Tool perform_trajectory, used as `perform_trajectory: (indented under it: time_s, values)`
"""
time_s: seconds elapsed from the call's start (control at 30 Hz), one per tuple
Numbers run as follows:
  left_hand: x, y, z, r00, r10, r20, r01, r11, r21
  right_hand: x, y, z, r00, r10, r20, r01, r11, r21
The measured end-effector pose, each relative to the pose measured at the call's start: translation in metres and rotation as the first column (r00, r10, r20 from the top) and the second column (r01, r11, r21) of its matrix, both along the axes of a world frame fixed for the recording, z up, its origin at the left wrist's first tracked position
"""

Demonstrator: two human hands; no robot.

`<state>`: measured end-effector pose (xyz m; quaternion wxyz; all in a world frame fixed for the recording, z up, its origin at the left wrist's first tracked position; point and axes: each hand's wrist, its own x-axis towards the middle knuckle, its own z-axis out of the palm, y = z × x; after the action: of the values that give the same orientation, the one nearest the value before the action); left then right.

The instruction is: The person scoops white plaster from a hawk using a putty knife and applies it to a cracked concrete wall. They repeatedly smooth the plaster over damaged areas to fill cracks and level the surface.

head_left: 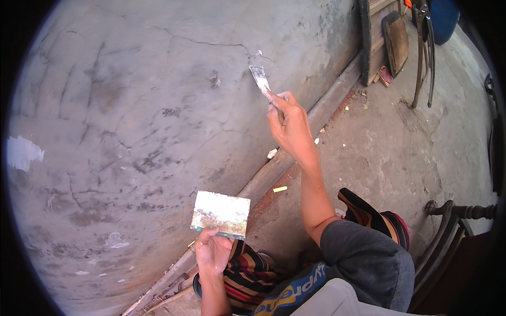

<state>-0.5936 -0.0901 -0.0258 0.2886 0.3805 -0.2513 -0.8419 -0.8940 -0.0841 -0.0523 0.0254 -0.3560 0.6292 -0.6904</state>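
My right hand [289,124] is closed around the handle of a small putty knife [259,79], whose blade is smeared white. The blade is close to the grey wall [158,105], just below a dab of white filler [258,53] on a thin crack [216,43]; whether it touches the wall I cannot tell. Lower down, my left hand [213,253] grips the near edge of a flat rectangular board [220,213]. White paste covers most of the board's top, with brownish stains along the near side.
A pipe [274,171] runs along the foot of the wall. A yellow stick [280,189] and white crumbs lie on the concrete floor [363,152]. Wooden boards [395,42], a long-handled metal tool [421,52] and a blue container [444,21] stand far right; dark wooden furniture [448,221] is at near right.
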Motion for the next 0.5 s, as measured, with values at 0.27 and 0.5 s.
perform_trajectory:
  time_s: [0.27, 0.5]
  values:
    - [-0.007, 0.003, 0.002, 0.998, 0.054, 0.035, -0.055, 0.998, 0.040, -0.018, 0.007, -0.001, 0.991, -0.106, 0.078, 0.105, 0.994, 0.019]
    - [-0.006, 0.001, 0.004, 0.998, 0.045, 0.046, -0.045, 0.999, -0.013, -0.011, -0.009, 0.010, 0.987, -0.141, -0.076, 0.139, 0.990, -0.036]
